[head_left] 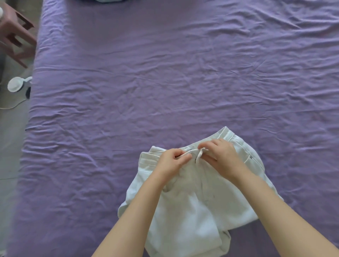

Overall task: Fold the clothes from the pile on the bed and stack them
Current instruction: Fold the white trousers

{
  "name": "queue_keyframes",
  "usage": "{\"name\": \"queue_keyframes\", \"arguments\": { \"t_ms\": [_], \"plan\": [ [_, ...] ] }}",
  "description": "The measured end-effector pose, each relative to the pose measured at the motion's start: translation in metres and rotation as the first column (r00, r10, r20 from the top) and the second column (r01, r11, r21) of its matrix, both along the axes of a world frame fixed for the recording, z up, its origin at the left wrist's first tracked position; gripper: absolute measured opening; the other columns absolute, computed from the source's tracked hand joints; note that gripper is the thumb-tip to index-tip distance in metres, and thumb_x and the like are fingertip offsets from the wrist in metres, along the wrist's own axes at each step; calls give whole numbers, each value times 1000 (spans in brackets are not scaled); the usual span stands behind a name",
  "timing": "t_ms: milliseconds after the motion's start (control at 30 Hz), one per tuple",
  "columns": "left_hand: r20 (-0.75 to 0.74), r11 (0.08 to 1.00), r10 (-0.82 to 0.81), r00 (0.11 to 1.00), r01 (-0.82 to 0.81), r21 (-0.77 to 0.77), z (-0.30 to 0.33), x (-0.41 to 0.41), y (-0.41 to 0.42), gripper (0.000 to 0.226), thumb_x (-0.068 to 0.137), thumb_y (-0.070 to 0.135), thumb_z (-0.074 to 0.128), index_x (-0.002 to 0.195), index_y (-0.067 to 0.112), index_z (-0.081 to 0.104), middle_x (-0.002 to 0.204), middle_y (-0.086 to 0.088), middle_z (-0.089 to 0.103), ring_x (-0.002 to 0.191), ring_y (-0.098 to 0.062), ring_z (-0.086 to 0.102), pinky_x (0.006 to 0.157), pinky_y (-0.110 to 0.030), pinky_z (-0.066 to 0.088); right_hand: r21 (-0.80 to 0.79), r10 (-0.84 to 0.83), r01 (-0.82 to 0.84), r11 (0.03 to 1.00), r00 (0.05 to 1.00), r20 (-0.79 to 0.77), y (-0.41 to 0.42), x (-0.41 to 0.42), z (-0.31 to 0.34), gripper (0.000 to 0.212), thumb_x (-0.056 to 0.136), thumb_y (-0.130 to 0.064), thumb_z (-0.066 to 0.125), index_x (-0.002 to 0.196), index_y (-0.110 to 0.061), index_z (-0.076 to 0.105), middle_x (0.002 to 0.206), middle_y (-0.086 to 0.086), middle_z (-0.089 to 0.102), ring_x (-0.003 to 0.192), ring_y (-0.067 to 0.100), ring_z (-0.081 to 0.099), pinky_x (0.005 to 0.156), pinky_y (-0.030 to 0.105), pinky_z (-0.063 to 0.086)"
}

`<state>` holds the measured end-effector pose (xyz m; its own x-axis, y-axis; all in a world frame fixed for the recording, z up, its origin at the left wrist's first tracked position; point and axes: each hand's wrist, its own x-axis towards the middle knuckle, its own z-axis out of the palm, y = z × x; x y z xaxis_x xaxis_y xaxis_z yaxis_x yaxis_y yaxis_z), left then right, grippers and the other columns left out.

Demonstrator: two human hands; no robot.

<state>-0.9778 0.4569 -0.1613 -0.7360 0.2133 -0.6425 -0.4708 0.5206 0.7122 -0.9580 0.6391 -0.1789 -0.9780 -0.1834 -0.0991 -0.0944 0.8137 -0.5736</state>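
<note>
White trousers (192, 207) lie on the purple bed sheet (146, 82) near the front edge, waistband pointing away from me. My left hand (172, 161) pinches the waistband's drawstring at the middle of the waist. My right hand (220, 154) pinches the other end of the drawstring (199, 156) just beside it. A pocket with a small rivet shows at the right hip. At the top edge of the view a dark and pale bit of other clothes (108, 1) peeks in.
A brown wooden stool (16, 34) stands on the floor left of the bed. A small white fan (16, 85) with a cable lies on the floor by the bed's left edge. The sheet is wrinkled all over.
</note>
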Motion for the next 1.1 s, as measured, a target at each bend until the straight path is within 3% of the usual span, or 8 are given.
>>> {"name": "queue_keyframes", "arguments": {
  "t_ms": [100,300,433,633,767,867,933,1100],
  "plan": [
    [84,976,192,978,-200,92,16,8,8,29,88,25,66,89,-4,68,74,-5,54,70,-16,49,65,-31,39,-75,-17,9,997,994,-104,-2,12,27,9,74,-13,73,82,-14,72,69,2,60,65,29,58,65,37,40],
    [84,958,218,972,-229,174,74,34,21,24,85,32,69,68,16,67,58,10,47,54,-5,41,50,-16,32,-318,5,-32,948,996,-86,0,39,93,10,75,-5,66,85,-4,70,86,-1,65,78,23,63,71,47,50],
    [58,946,271,961,-277,171,117,61,30,23,85,28,69,70,11,64,60,5,47,58,-9,41,54,-20,33,-129,49,-76,989,978,-201,3,60,139,13,73,-17,68,85,-12,68,79,-9,66,78,9,58,79,29,44],
    [50,944,273,961,-277,180,175,79,44,26,89,21,58,67,13,47,55,7,31,47,-4,28,45,-17,24,-33,-59,52,998,959,-278,4,86,179,12,73,-14,59,78,-13,70,69,-8,65,66,18,63,87,44,47],
    [-115,994,-100,988,103,26,207,92,33,35,67,50,67,71,17,55,65,15,44,59,-1,41,54,-17,32,-95,107,-122,988,983,-148,23,87,208,13,70,-13,66,83,-17,71,69,-10,64,66,17,60,72,39,53],
    [-320,929,-346,882,272,-251,216,102,30,43,72,55,68,76,15,55,71,11,46,70,-6,44,57,-17,30,-73,323,-321,944,946,18,41,83,233,10,82,-26,66,87,-20,73,71,-7,66,74,16,58,89,20,40],
    [-404,927,-365,839,288,-239,225,106,32,35,81,46,66,68,18,49,66,11,41,68,-7,41,55,-12,29,-73,378,-374,925,924,63,45,79,244,22,89,-36,60,79,-20,71,63,-8,59,70,15,50,78,9,32],
    [-248,981,-181,952,194,28,245,97,29,34,78,32,73,61,21,46,56,15,35,51,0,34,48,-16,28,-279,315,-242,929,915,254,48,68,258,18,92,-34,59,85,-20,69,75,-1,60,70,12,49,67,24,42]
  ]
}}
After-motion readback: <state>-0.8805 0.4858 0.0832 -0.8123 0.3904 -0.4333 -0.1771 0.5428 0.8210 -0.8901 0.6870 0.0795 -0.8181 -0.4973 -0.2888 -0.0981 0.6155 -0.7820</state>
